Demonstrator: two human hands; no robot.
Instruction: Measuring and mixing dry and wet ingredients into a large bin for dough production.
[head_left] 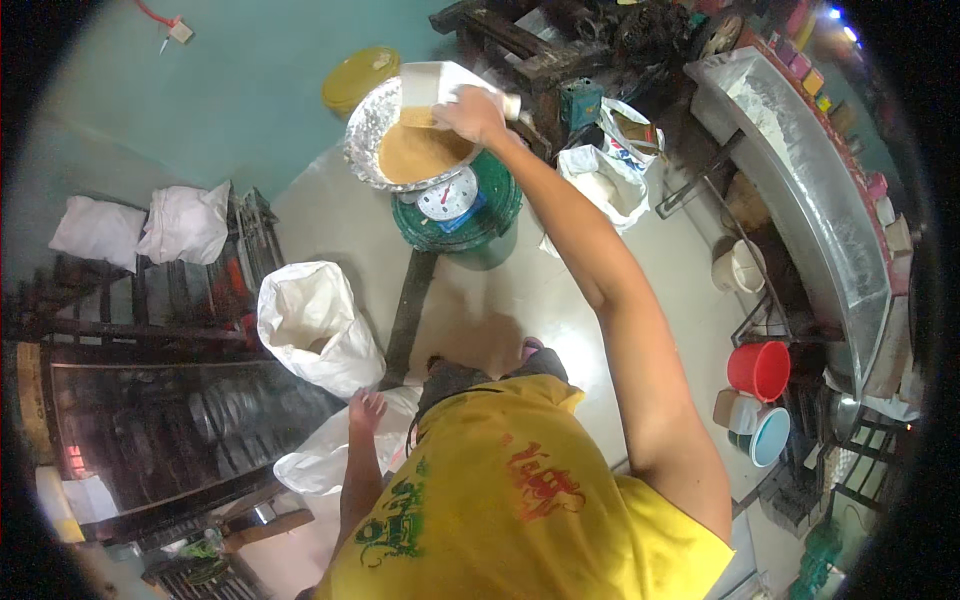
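My right hand (473, 117) is wrapped round a white plastic scoop (422, 84), which looks like a cut jug. It is tilted over a wide metal bowl (365, 135), and brown granules like sugar (425, 153) lie in the bowl below. The bowl rests on a dial scale (447, 195) with a round white face. Under the scale stands a green lidded bucket (480, 245). My left hand (367, 410) hangs low with its fingers apart, beside an open white sack (335, 345); it appears to hold nothing.
A yellow lid or tub (360, 80) is behind the bowl. Open white bags (610, 185) stand to the right. Along the right runs a long metal trough (820, 190), with a red bucket (760, 370) near its lower end. Pillow-like sacks (185, 225) lie on a dark rack at left.
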